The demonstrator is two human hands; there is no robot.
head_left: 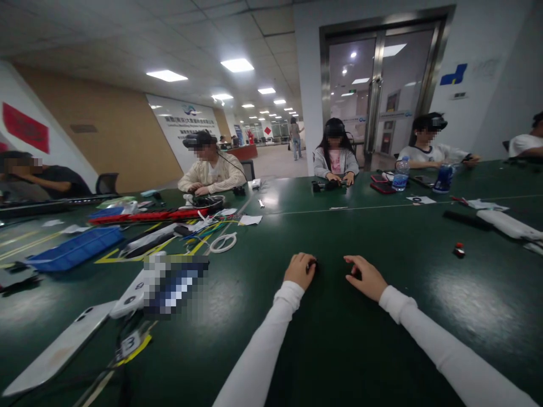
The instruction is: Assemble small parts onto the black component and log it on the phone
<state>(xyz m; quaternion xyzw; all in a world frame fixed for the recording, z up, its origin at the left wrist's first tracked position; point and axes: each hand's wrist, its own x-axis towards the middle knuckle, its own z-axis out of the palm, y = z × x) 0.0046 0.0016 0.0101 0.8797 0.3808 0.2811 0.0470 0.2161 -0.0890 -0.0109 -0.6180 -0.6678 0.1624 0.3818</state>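
- Broadly, we face a wide, glossy dark-green desk (339, 350) in a long office hall. Ceiling panels glare off its top, and a glass double door (377, 90) stands behind the far side.
- Our left hand (300, 270) lies curled on the desk, fingertips against a small dark piece (313, 263); we cannot tell whether it is pinched.
- Our right hand (365, 276) rests just beside it, fingers arched, thumb and forefinger apart. The dark patch under them is too small to read.
- That piece sits between our two hands, in the near middle of the desk.
- Open green surface stretches right of our hands as far as a small red thing (459, 249). The far edge runs before the seated people, and clutter crowds the left.
- We count one blue tray (74, 249), one white cable coil (223, 242), one long red strip (148, 216), two bottles (401, 173) and one white power strip (509, 224).
- Five people sit around the desk; a sixth stands well back in the corridor.
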